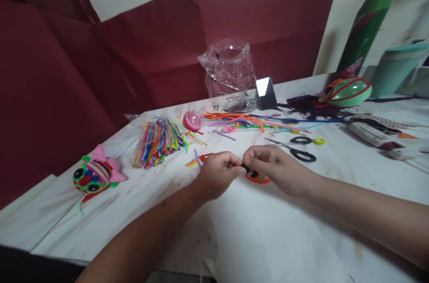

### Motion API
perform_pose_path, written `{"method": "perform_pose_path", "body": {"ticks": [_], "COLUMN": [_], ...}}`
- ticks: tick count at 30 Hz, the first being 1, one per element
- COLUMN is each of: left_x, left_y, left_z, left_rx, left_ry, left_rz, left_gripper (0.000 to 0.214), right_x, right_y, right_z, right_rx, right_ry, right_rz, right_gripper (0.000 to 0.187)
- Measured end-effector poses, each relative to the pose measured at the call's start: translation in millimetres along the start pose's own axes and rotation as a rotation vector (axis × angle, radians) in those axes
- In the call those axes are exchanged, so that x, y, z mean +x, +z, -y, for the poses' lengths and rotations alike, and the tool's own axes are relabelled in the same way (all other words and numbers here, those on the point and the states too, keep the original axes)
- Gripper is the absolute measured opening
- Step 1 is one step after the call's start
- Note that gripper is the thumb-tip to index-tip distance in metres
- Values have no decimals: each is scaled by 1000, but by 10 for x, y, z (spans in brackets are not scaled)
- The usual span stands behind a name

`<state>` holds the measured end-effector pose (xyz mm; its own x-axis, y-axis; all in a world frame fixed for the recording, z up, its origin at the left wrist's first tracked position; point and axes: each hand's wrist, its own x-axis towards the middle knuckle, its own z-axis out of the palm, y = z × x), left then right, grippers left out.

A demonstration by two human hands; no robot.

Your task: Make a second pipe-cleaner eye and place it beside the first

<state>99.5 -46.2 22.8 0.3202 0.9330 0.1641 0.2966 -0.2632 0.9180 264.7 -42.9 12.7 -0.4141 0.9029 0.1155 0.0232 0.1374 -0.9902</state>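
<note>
My left hand (219, 171) and my right hand (273, 167) meet over the middle of the white table (268, 229), fingers pinched together. Between the fingertips is a small dark piece (247, 168) of pipe cleaner, gripped from both sides. Just under my right hand lies a flat orange coiled piece (258, 178) with a green edge, partly hidden by the fingers. A few short coloured pipe cleaner bits (197, 159) lie just beyond my left hand.
A bundle of coloured pipe cleaners (159, 140) and a pink ball (192, 120) lie left of centre, loose ones (248, 120) behind. Scissors (298, 147), a glue gun (378, 133), a clear bag (229, 68), a green shell craft (348, 91) and a striped finished craft animal (95, 173) sit around.
</note>
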Motion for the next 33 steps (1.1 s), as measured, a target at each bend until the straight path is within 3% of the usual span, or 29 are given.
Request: {"method": "perform_pose_path", "body": {"ticks": [3,6,14,18,24,29,33], "left_x": [11,19,42,61,64,107,140], "left_y": [-36,-48,-62,-99,-107,-162,-289], "left_z": [-9,-14,48,53,-51,-120,39], "left_rx": [-96,-205,-286,-264,-200,-155,-115], "left_ry": [-16,-73,-118,-95,-98,-138,-127], "left_rz": [87,141,143,92,22,-125,-201], "left_gripper": [14,17,15,13,12,17,14], "right_x": [11,10,54,87,232,405,430], "right_y": [-29,-49,-95,-114,-293,-779,-1169], "right_z": [27,42,-18,-13,0,82,236], "right_rx": [179,197,192,243,216,167,43], "right_ry": [89,88,45,30,-120,-296,-394], "right_rz": [100,134,168,110,-204,-552,-779], "right_gripper": [23,24,26,27,30,24,18]}}
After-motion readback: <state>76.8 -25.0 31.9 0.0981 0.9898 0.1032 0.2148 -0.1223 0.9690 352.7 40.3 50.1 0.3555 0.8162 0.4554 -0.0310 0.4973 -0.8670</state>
